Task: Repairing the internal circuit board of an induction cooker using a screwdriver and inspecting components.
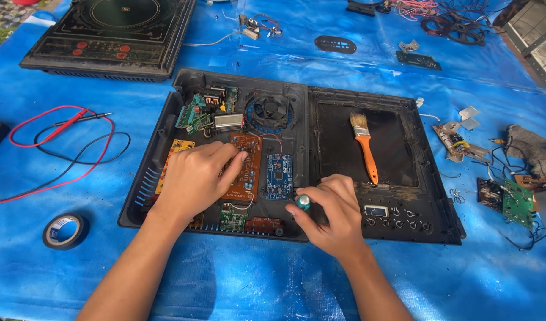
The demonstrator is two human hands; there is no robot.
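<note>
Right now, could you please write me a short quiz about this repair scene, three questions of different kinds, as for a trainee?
1. True or false: the paintbrush with the orange handle lies inside the open black casing.
2. Multiple choice: what does the right hand pinch in its fingertips? A) a roll of tape B) a small teal cylinder-shaped part C) a red probe
3. Short answer: on which board does the left hand rest?

Key
1. True; it lies on the dark right half.
2. B
3. The brown circuit board, beside the small blue board.
</note>
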